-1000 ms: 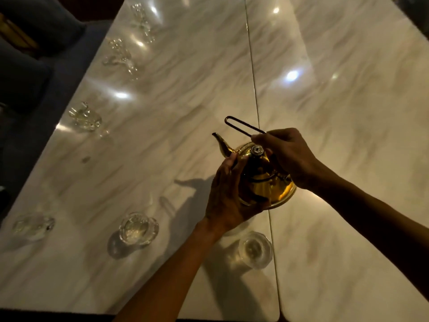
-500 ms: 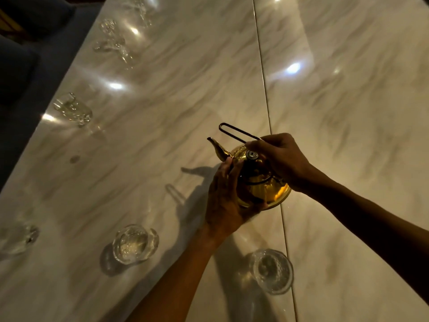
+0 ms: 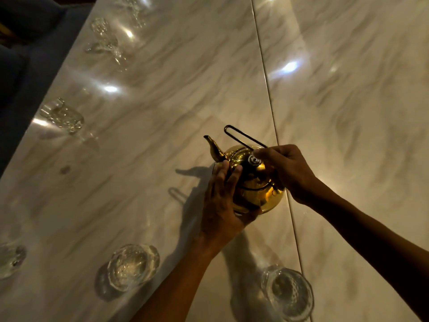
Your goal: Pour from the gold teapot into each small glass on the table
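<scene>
At the far left edge of the pale marble surface (image 3: pixel 144 140) a small glass (image 3: pixel 10 260) stands partly cut off by the frame. Further up the left side another glass (image 3: pixel 62 116) sits near the edge, and two more (image 3: pixel 104 38) stand close together toward the far end, blurred by glare. Nearer the person, a round glass (image 3: pixel 133 267) stands upright and casts a dark shadow to its left. The left hand (image 3: pixel 220 205) lies flat against the side of the gold teapot (image 3: pixel 253 182), its fingers (image 3: pixel 228 175) held together and reaching up toward the base of the spout (image 3: pixel 213 148), which points to the upper left. The teapot sits just left of a seam (image 3: pixel 267 89) that runs the length of the surface; whether it rests on the surface or is lifted slightly cannot be told. Its thin dark wire handle (image 3: pixel 243 137) stands up over the lid. The right hand (image 3: pixel 287 168) is curled closed around that handle, just beside the lid knob (image 3: pixel 253 159). Below, near the bottom edge, one more glass (image 3: pixel 289 295) stands upright on the seam.
</scene>
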Demonstrator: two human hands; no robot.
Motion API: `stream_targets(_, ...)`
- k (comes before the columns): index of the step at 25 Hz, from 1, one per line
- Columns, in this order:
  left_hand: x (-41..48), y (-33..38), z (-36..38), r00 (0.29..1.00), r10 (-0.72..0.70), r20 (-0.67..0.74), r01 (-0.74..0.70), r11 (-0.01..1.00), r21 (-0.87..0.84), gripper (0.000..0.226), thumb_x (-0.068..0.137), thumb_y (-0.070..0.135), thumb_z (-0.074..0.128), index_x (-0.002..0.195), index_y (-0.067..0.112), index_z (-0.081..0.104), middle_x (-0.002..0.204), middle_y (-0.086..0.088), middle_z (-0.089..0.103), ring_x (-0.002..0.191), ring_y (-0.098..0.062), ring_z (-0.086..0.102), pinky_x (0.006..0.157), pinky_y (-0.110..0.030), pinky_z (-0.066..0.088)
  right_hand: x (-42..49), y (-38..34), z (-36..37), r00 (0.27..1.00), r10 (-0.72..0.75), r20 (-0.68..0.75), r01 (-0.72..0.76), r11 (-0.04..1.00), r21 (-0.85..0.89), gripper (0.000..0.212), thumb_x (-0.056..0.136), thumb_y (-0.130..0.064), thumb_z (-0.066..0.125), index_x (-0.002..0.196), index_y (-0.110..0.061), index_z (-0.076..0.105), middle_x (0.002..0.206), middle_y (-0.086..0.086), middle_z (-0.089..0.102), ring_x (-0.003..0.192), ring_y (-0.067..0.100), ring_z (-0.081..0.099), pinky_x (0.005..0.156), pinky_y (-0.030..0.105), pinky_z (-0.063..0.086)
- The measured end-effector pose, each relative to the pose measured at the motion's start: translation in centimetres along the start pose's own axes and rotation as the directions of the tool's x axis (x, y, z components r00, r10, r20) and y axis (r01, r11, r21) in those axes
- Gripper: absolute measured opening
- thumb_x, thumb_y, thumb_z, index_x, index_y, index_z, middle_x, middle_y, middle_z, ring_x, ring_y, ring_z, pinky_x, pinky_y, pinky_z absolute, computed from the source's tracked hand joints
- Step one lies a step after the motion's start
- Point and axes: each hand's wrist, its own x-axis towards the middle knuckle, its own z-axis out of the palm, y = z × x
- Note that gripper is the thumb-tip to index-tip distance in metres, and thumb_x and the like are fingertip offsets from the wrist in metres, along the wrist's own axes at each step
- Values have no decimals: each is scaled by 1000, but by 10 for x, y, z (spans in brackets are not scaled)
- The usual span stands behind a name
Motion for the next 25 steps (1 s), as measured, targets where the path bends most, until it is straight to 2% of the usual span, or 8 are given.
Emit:
stream_targets(3, -1, 0, 3, 1000, -11, -10, 11, 1000, 9, 98, 79, 65, 66, 156, 30, 16, 164, -14, 27, 151, -40, 30, 107, -62, 47, 3, 7, 0, 1000, -20, -8, 21, 999, 36, 42, 89, -17, 57, 49, -24, 70, 49, -1, 66, 51, 16, 64, 43, 18, 45)
stream_targets(6, -4, 2, 8, 999, -27, -39, 28, 999, 35, 96, 80, 65, 64, 156, 31, 15, 164, -16, 29, 152, -38, 29, 115, -58, 41, 5, 11, 2, 998, -48, -34, 51, 997, 64, 38, 84, -23, 60, 47, -25, 70, 48, 0, 64, 53, 26, 62, 48, 24, 47)
stream_targets(11, -7, 11, 19, 993, -90, -78, 94, 994, 60, 97, 79, 65, 64, 157, 27, 21, 165, -12, 28, 152, -35, 29, 122, -45, 23, 9, 11, -3, 998, -40, -53, 43, 997, 58, 45, 83, -24, 62, 38, -25, 64, 37, -3, 54, 44, 23, 55, 50, 28, 43)
stream_targets(16, -9, 11, 26, 989, -95, -116, 105, 990, 91, 95, 80, 68, 62, 156, 26, 24, 165, -13, 29, 151, -35, 32, 123, -35, 17, 8, 12, -2, 997, -18, -73, 23, 998, 65, 54, 87, -15, 59, 35, -24, 60, 33, -7, 53, 34, 4, 51, 53, 28, 44)
stream_targets(19, -10, 8, 24, 990, -71, -118, 84, 990, 114, 95, 81, 69, 60, 157, 24, 23, 164, -15, 30, 150, -36, 33, 123, -32, 12, 7, 16, -2, 991, -68, -116, 76, 995, 64, 40, 85, -18, 62, 45, -23, 60, 38, -9, 57, 39, 2, 54, 49, 21, 46)
stream_targets(21, -8, 9, 23, 993, -54, -108, 67, 991, 119, 95, 82, 68, 58, 157, 23, 22, 163, -18, 31, 150, -37, 32, 123, -36, 15, 6, 20, 3, 982, -105, -160, 110, 994, 23, 29, 79, -31, 65, 53, -19, 60, 41, -10, 58, 42, 2, 54, 48, 21, 45)
stream_targets(23, -6, 12, 14, 997, -51, -58, 58, 990, 128, 98, 81, 65, 61, 158, 26, 16, 166, -18, 26, 153, -37, 26, 123, -40, 16, 4, 22, 5, 970, -142, -196, 130, 989, -74, 35, 73, -47, 63, 59, -14, 62, 47, -7, 59, 48, 8, 55, 51, 24, 43)
stream_targets(25, -5, 16, 2, 988, -118, 96, 110, 991, 80, 109, 78, 60, 72, 159, 35, 2, 170, -14, 11, 157, -35, 11, 123, -40, 9, -1, 20, -2, 961, -181, -211, 138, 969, -203, 49, 73, -55, 60, 70, -7, 60, 58, 0, 57, 57, 17, 55, 54, 28, 42)
